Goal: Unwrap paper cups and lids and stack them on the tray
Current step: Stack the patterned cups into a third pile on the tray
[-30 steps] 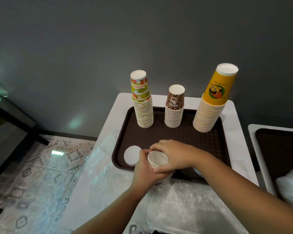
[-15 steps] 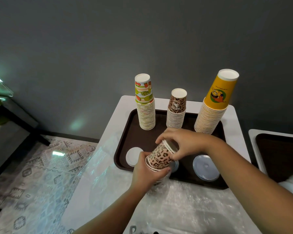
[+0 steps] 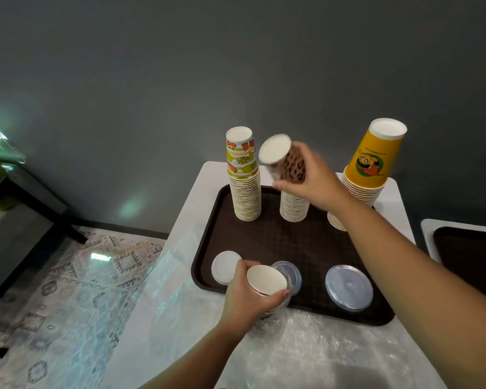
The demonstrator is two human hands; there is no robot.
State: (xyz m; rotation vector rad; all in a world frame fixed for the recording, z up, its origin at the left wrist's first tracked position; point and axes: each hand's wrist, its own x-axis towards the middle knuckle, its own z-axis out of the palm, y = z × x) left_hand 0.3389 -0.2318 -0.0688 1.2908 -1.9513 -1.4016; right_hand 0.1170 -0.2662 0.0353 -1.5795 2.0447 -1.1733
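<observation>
A brown tray on the white table holds three upturned cup stacks: a fruit-print stack at back left, a leopard-print stack in the middle, a yellow stack at back right. My right hand grips a leopard-print cup, upside down and tilted, just above the middle stack. My left hand holds a small stack of leopard cups, bottoms up, at the tray's front edge. A white lid, a small clear lid and a large clear lid lie on the tray.
Crumpled clear plastic wrap covers the table in front of the tray. A second brown tray sits on another table at the right. A patterned rug lies on the floor to the left, beside a dark bench.
My right hand lifted one leopard cup off the stack in my left hand and carried it back, up over the middle stack. The left hand stayed at the tray's front edge.
</observation>
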